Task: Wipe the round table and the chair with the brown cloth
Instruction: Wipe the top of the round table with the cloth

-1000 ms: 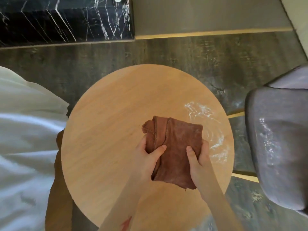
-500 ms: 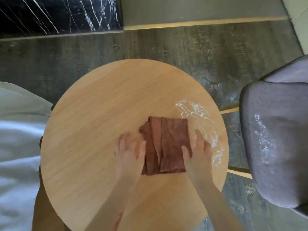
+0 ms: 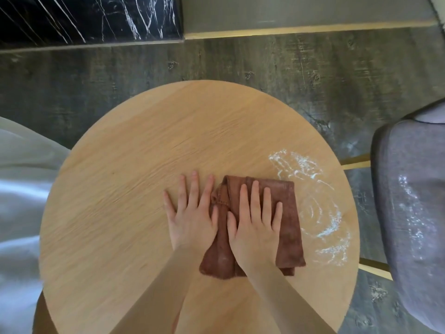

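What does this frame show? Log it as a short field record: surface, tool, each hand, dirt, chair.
surface: round wooden table, seen from above
tool: brown cloth, folded, lying flat on the table right of centre
left hand: flat, fingers spread, on the bare wood at the cloth's left edge
right hand: flat, palm down on the cloth
dirt: white smears on the table right of the cloth, unwiped
chair: grey chair right of the table, white marks on its fabric

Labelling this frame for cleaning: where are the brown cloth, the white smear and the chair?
brown cloth (image 3: pixel 287 213): head view, bare right fold.
white smear (image 3: pixel 320 213): head view, swirl on table.
chair (image 3: pixel 409 201): head view, grey seat fabric.
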`<action>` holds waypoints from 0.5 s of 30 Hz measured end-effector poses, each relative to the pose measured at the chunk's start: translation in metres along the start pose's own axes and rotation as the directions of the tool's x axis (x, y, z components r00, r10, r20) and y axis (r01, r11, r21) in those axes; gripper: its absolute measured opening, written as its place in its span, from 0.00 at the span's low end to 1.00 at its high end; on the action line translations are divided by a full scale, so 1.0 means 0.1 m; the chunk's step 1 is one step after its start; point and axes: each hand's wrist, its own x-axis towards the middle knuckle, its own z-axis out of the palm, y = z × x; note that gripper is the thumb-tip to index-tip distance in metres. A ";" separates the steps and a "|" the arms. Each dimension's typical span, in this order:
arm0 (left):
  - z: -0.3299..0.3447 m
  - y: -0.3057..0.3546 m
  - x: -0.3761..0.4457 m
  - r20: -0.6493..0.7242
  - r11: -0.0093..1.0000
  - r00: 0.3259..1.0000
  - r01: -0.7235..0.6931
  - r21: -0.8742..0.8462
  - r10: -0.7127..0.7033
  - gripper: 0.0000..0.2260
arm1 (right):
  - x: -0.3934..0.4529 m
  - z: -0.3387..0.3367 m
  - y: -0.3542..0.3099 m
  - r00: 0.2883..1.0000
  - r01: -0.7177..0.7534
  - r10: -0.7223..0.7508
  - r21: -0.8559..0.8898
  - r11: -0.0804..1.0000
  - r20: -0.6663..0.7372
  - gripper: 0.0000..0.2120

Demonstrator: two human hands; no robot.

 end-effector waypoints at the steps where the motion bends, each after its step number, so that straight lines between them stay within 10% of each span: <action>1: 0.00 0.00 -0.01 0.005 1.000 1.000 0.005 0.003 -0.005 0.26 | -0.01 0.02 0.02 1.000 0.007 -0.007 -0.015 1.000 -0.008 0.28; 15: -0.04 0.00 -0.03 0.056 0.998 0.998 0.019 -0.063 -0.016 0.27 | -0.07 0.02 0.13 0.996 0.023 -0.022 0.005 1.000 -0.089 0.31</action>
